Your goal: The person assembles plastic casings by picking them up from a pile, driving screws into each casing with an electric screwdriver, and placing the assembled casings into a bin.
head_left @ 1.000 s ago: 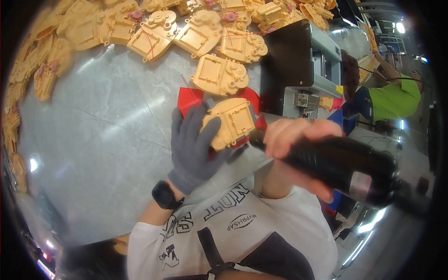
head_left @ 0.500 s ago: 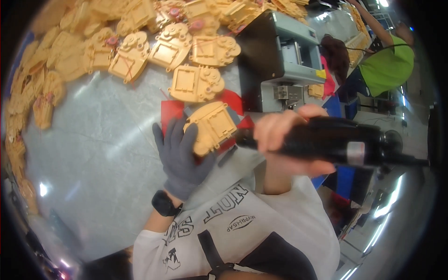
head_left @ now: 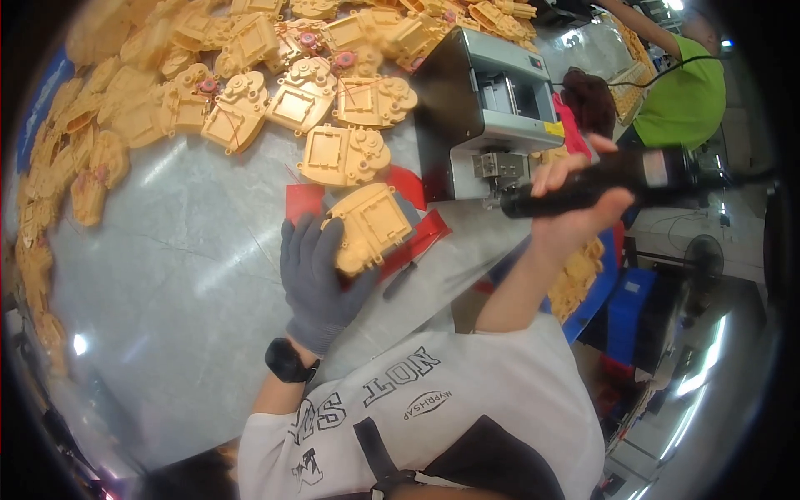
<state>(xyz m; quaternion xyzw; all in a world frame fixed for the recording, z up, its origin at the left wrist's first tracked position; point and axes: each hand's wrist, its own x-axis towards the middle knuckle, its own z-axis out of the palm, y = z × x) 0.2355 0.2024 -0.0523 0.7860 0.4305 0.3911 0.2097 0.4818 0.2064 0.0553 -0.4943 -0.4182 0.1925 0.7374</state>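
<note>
My left hand (head_left: pixel 321 271), in a grey glove, is at the left edge of a yellow plastic housing (head_left: pixel 372 223). Its index finger and thumb grip the housing's edge, while the other fingers stretch out beside it. Under the housing is a red and grey holder (head_left: pixel 429 236), mostly covered. My bare right hand (head_left: pixel 575 187) is wrapped around a black corded electric screwdriver (head_left: pixel 617 179), held roughly level. The screwdriver's front end points left, close to the metal block on the front of a black and grey screw feeder (head_left: pixel 492 108).
Many similar yellow housings (head_left: pixel 237 112) lie piled along the far and left sides of the grey table (head_left: pixel 167 308). One housing (head_left: pixel 343 156) lies just beyond the holder. More yellow parts (head_left: pixel 577 279) sit below my right arm. A person in a green shirt (head_left: pixel 683 100) is at the far right.
My right hand has carried the electric screwdriver away from the yellow housing, up and right to the front of the screw feeder. The left hand stays at the housing, nearly unmoved.
</note>
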